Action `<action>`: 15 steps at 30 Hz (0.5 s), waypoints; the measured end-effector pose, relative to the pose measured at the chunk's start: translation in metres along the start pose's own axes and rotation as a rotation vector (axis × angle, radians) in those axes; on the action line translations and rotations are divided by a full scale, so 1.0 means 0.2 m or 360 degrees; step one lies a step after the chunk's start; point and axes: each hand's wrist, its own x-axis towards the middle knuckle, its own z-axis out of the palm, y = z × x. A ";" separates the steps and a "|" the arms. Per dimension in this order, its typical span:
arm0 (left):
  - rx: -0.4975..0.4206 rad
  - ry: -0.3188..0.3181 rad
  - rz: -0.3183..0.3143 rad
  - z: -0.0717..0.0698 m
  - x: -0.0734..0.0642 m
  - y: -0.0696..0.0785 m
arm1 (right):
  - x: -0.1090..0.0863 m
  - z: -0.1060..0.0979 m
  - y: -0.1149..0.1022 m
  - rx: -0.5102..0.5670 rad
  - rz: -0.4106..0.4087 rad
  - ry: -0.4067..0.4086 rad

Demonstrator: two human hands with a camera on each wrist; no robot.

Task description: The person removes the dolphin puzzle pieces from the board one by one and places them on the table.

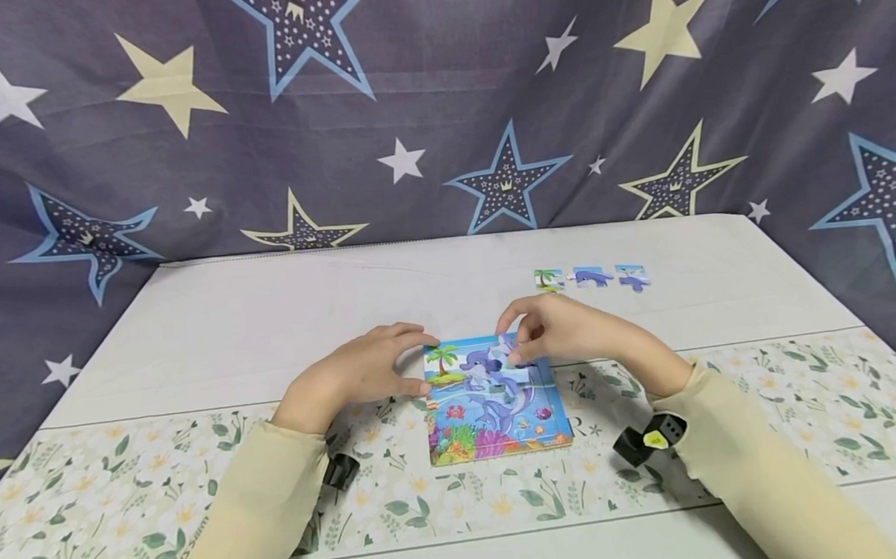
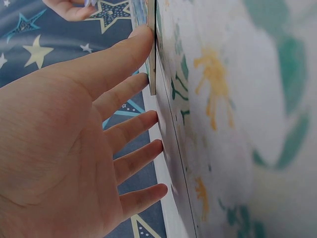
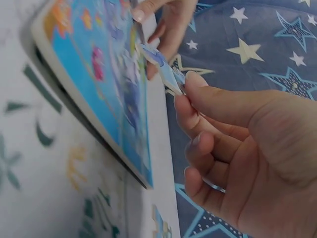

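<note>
A square dolphin jigsaw puzzle with a palm tree, crab and coral lies on the table in front of me. My right hand pinches a puzzle piece between thumb and fingertips, just above the puzzle's upper right part. In the right wrist view the piece is tilted and apart from the board. My left hand rests at the puzzle's left edge with fingers spread; its thumb touches the board's side in the left wrist view.
Three loose puzzle pieces lie in a row at the back right: a palm tree piece, a dolphin piece and another blue piece. A flowered runner crosses the white table. Behind hangs a star-patterned cloth.
</note>
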 end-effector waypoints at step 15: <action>-0.0008 -0.0012 -0.0006 0.00 0.00 0.00 | -0.07 -0.19 0.09 -0.0061 0.0126 0.0250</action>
